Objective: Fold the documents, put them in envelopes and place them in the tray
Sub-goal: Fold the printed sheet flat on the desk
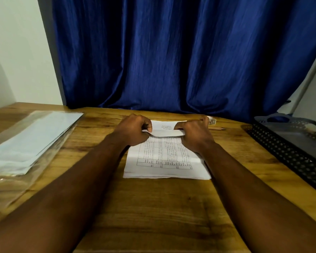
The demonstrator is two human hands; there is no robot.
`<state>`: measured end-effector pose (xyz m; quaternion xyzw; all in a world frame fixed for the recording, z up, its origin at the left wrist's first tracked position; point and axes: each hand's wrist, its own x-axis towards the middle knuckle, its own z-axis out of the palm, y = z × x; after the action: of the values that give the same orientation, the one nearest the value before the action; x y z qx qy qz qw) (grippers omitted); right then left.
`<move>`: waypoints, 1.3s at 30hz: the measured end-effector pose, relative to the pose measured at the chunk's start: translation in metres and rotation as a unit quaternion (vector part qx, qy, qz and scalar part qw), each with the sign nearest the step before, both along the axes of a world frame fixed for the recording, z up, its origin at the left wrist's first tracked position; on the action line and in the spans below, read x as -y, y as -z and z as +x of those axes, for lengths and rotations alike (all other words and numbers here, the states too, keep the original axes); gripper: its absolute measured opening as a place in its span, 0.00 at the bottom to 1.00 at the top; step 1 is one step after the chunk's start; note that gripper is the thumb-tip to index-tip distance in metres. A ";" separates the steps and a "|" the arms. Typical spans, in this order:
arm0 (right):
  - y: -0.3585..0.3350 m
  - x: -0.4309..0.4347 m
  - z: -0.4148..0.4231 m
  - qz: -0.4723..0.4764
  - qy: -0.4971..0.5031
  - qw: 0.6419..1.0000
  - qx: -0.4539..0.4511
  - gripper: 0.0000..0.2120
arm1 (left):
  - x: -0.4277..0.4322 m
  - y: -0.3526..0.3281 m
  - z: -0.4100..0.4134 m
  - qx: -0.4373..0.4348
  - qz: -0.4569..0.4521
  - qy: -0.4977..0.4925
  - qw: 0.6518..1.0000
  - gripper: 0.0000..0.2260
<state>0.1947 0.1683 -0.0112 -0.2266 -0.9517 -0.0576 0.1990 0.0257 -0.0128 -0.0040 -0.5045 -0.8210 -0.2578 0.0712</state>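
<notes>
At the middle of the bench (pixel 153 212), the left hand (pixel 133 129) and right hand (pixel 193 133) each pinch a far corner of the top sheet (pixel 164 130), whose far end is curled over toward the person above the pile of documents (pixel 164 161). A clear pack of envelopes (pixel 35 139) lies well off to the left. The dark perforated tray (pixel 281 154) sits at the right, with a pencil (pixel 216 128) just beyond the right hand.

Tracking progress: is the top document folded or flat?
Partly folded: left hand and right hand pinch the top document, far edge turned over; rest lies flat.
</notes>
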 end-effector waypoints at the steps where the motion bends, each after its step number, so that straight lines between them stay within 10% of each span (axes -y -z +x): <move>1: -0.001 0.001 0.001 -0.014 0.001 1.000 0.011 0.23 | 0.001 -0.002 0.002 0.003 -0.020 -0.009 1.000 0.04; 10: -0.018 0.021 0.012 -0.117 -0.002 0.985 0.125 0.29 | -0.002 0.002 0.003 -0.016 -0.100 -0.032 0.994 0.30; 23: 0.003 0.045 -0.022 -0.133 -0.062 0.979 0.145 0.27 | -0.010 0.017 0.026 -0.010 -0.155 -0.063 0.986 0.25; 39: 0.004 0.007 -0.008 -0.195 0.096 0.964 0.152 0.31 | -0.011 0.024 0.021 -0.006 -0.193 -0.069 0.979 0.28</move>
<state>0.1869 0.1613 -0.0151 -0.3399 -0.9373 0.0769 -0.0025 0.0467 -0.0015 -0.0278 -0.4525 -0.8876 -0.0862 -0.0047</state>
